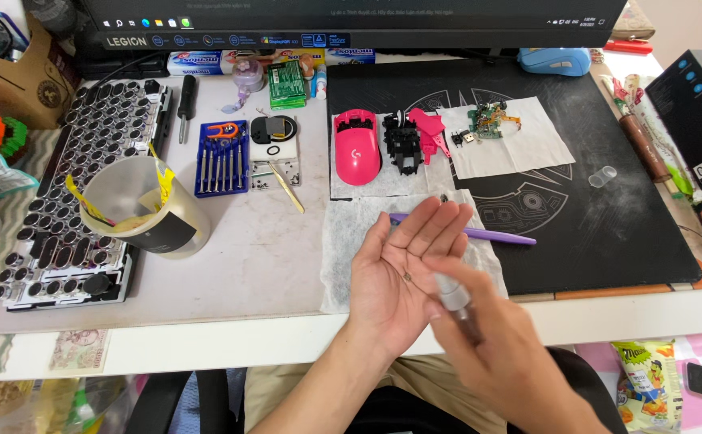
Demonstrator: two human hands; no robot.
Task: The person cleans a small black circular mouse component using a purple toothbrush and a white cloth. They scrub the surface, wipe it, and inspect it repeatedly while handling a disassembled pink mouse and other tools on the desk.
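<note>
Lying along the far left of the bench [230, 265] was a black keyboard with round silver-rimmed keys [86, 185], and a translucent plastic cup with yellow tape and a dark band [144, 207] rested tipped on its near edge. Just right of it stood a black-handled screwdriver [185, 103] and a blue tray of small precision drivers [222, 159], set within easy reach, likely as the tools for the job.

Farther right, on a white tissue sheet [351, 241], sat a bright pink mouse top shell [357, 147], a black inner frame [402, 143] and loose pink button pieces [431, 133]; a small green circuit board [487, 122] lay on a second tissue on the black desk mat [608, 233]. The parts seemed laid out apart so that none got lost.

Near the front edge, the left hand [403, 269] was held palm up and flat, fingers released and spread, cradling a tiny dark screw-like piece [407, 277] at the middle of the palm, apparently so it could not roll away. A purple plastic pry tool [487, 235] lay on the tissue just beyond the fingertips. The right hand [499, 354], blurred, crossed over the left wrist with fingers clenched around a slim grey-and-dark cylindrical tool [455, 301], its pale end pointing toward the palm. At the far right lay a small clear plastic cap [602, 176] and a black box [700, 112].
</note>
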